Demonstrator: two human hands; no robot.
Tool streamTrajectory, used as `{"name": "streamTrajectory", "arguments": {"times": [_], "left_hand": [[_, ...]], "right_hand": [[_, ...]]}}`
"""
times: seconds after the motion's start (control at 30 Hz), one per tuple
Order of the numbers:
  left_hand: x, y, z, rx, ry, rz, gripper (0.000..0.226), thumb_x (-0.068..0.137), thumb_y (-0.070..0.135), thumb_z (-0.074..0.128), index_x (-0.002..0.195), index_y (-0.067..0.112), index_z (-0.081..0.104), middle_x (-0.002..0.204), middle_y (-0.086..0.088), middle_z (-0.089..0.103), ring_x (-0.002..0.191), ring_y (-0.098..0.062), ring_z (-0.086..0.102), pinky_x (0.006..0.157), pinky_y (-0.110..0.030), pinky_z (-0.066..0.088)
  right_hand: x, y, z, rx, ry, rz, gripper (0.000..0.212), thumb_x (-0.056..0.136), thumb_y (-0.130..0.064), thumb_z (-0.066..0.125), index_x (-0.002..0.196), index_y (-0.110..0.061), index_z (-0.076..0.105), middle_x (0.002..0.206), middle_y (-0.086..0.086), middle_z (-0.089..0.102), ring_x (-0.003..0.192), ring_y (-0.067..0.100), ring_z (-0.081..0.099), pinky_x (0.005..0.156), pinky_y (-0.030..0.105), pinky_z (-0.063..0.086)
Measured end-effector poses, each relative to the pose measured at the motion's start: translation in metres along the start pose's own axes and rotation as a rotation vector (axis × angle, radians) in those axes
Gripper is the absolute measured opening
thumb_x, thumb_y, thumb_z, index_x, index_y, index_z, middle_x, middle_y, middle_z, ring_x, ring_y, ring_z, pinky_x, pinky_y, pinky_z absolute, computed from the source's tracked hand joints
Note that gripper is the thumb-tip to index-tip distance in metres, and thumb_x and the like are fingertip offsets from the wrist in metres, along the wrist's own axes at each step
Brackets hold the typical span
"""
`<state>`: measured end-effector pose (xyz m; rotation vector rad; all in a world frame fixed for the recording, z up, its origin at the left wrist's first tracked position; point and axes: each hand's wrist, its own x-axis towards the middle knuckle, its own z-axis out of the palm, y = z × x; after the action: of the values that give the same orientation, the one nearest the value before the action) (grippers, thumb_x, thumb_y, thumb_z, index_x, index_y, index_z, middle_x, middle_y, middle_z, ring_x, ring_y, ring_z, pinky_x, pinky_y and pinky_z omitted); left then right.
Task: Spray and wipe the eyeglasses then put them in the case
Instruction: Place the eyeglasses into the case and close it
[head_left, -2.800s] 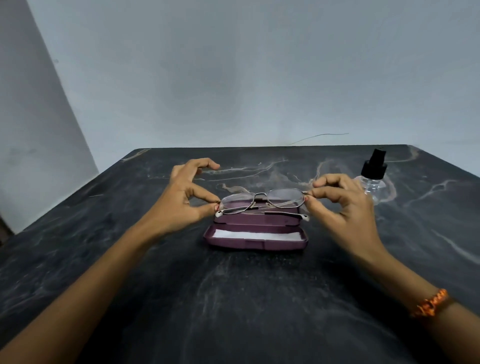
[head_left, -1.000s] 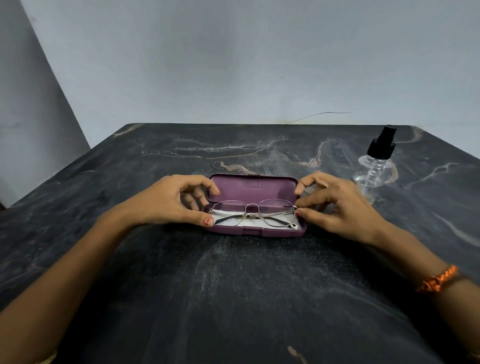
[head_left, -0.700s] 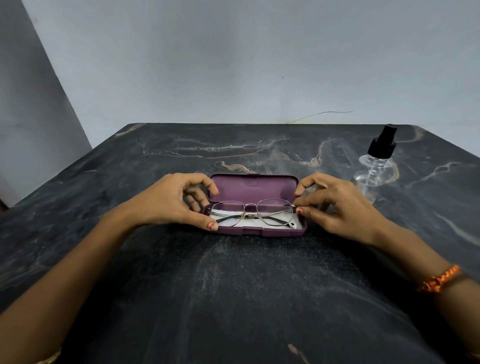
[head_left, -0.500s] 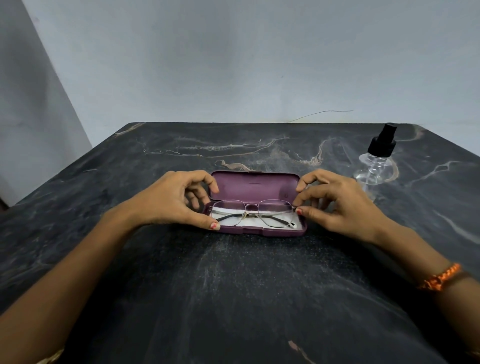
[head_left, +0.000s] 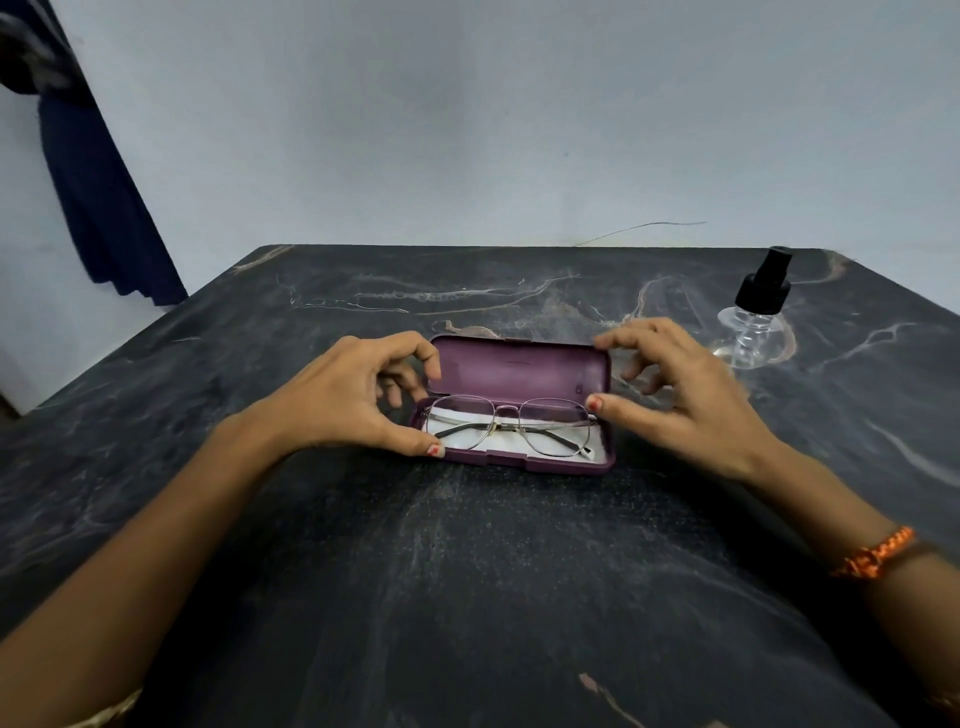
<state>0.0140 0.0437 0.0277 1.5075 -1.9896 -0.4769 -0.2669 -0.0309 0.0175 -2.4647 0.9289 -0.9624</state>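
Inside the open case (head_left: 519, 369) lie the eyeglasses (head_left: 511, 423); left hand (head_left: 343, 397) and right hand (head_left: 680, 395) flank it, fingers loosely spread, gripping nothing.

Eyeglasses (head_left: 509, 423) in case (head_left: 519, 364); bottle (head_left: 753, 332) far right.

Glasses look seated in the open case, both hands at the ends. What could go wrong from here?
1. The eyeglasses lie on the white cloth with a temple tip near the front rim; closing the lid could pinch it.
2. The left hand and right hand have fingers at the case ends and could get caught.
3. The spray bottle stands near the right hand; a careless withdrawal might topple it.
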Motion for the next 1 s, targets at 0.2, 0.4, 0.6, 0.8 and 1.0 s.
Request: {"name": "streamTrajectory", "arguments": {"times": [0.2, 0.4, 0.6, 0.8, 1.0], "left_hand": [[0.0, 0.0, 0.005, 0.0, 0.026, -0.021, 0.061, 0.041, 0.053, 0.075, 0.092, 0.032, 0.049, 0.081, 0.005, 0.068, 0.07, -0.014, 0.059, 0.067, -0.04, 0.051], [0.002, -0.001, 0.01, 0.032, 0.043, -0.063, 0.07, 0.044, 0.053, 0.08, 0.094, 0.04, 0.033, 0.081, 0.011, 0.066, 0.065, -0.008, 0.056, 0.068, -0.043, 0.052], [0.003, -0.007, 0.012, -0.025, 0.035, -0.091, 0.082, 0.046, 0.051, 0.078, 0.102, 0.039, 0.018, 0.082, 0.009, 0.063, 0.062, 0.003, 0.053, 0.059, -0.013, 0.047], [0.002, -0.008, 0.013, -0.064, 0.027, -0.1, 0.094, 0.045, 0.058, 0.072, 0.117, 0.05, 0.014, 0.087, 0.007, 0.06, 0.062, 0.003, 0.053, 0.061, -0.014, 0.048], [0.002, -0.006, 0.012, 0.044, -0.003, -0.025, 0.083, 0.051, 0.064, 0.07, 0.115, 0.064, 0.017, 0.089, 0.013, 0.062, 0.07, -0.007, 0.055, 0.064, -0.023, 0.049]], "right_hand": [[-0.003, 0.0, 0.014, 0.115, -0.174, 0.125, 0.122, 0.044, -0.067, 0.067, 0.144, -0.024, 0.012, 0.148, -0.003, 0.026, 0.13, 0.01, 0.033, 0.109, 0.033, 0.031], [-0.001, -0.002, 0.014, 0.105, -0.095, 0.006, 0.108, 0.049, -0.06, 0.07, 0.14, -0.031, 0.019, 0.128, -0.009, 0.029, 0.12, -0.004, 0.032, 0.103, 0.017, 0.03], [-0.001, -0.002, 0.014, 0.056, -0.087, -0.077, 0.083, 0.059, -0.04, 0.079, 0.128, -0.031, 0.035, 0.109, -0.008, 0.033, 0.103, -0.014, 0.034, 0.089, 0.0, 0.032], [-0.003, -0.006, 0.014, 0.035, -0.132, -0.13, 0.057, 0.062, -0.028, 0.08, 0.108, -0.032, 0.047, 0.109, -0.006, 0.039, 0.103, 0.001, 0.043, 0.087, 0.019, 0.043], [-0.003, -0.009, 0.018, -0.091, -0.151, -0.215, 0.042, 0.068, -0.026, 0.076, 0.105, -0.023, 0.056, 0.107, -0.01, 0.051, 0.096, 0.02, 0.05, 0.082, 0.034, 0.045]]}}
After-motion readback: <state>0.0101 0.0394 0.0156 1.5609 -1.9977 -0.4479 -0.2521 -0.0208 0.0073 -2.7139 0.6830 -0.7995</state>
